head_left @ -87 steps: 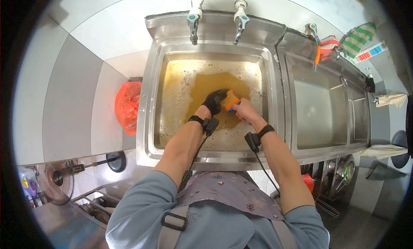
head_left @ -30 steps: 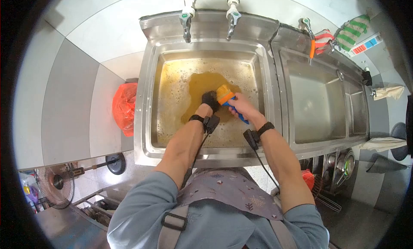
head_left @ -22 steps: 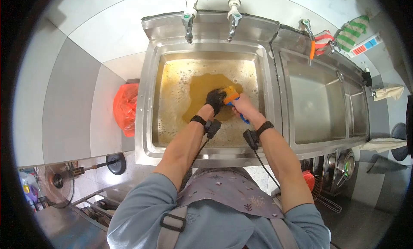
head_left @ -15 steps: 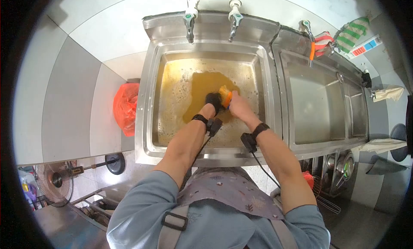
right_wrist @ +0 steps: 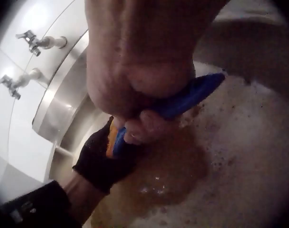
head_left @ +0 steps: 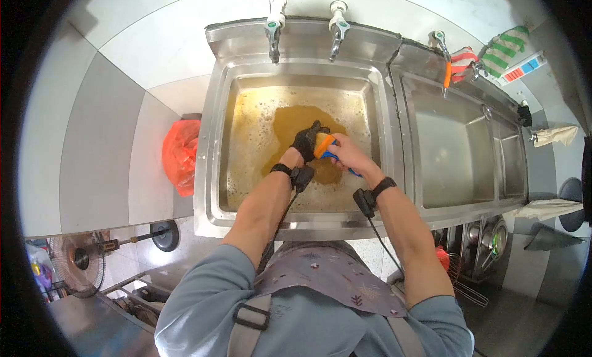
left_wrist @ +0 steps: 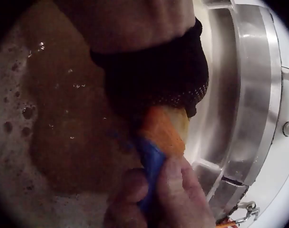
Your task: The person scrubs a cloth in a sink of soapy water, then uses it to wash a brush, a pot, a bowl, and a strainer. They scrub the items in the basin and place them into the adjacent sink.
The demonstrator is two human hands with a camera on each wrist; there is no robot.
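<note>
My left hand point(head_left: 304, 143), in a black glove, is in the middle of the wide steel sink point(head_left: 207, 172). My right hand point(head_left: 347, 152), bare, grips a scrubbing brush point(left_wrist: 162, 135) with a blue handle, an orange head and pale yellow bristles. The bristles lie against the inner side of the gloved hand, whose thumb points up and away. In the right wrist view the blue handle point(right_wrist: 196, 97) sticks out behind the right hand. The gloved fingers are hidden behind the brush and the glove's back; I cannot tell whether they hold anything. Brown, foamy water point(head_left: 290, 119) surrounds both hands.
Two taps point(head_left: 273, 39) project over the sink's back edge. A second steel basin point(head_left: 456, 153) adjoins on the right, below a tap with an orange hose point(head_left: 448, 74). A red plastic bag point(head_left: 180, 156) sits left of the sink. Cables run from both wrist cameras.
Both hands stay over mid-sink while the brush shifts and turns in small strokes against the glove. The gloved hand has turned from a rounded shape, so its thumb now shows.
</note>
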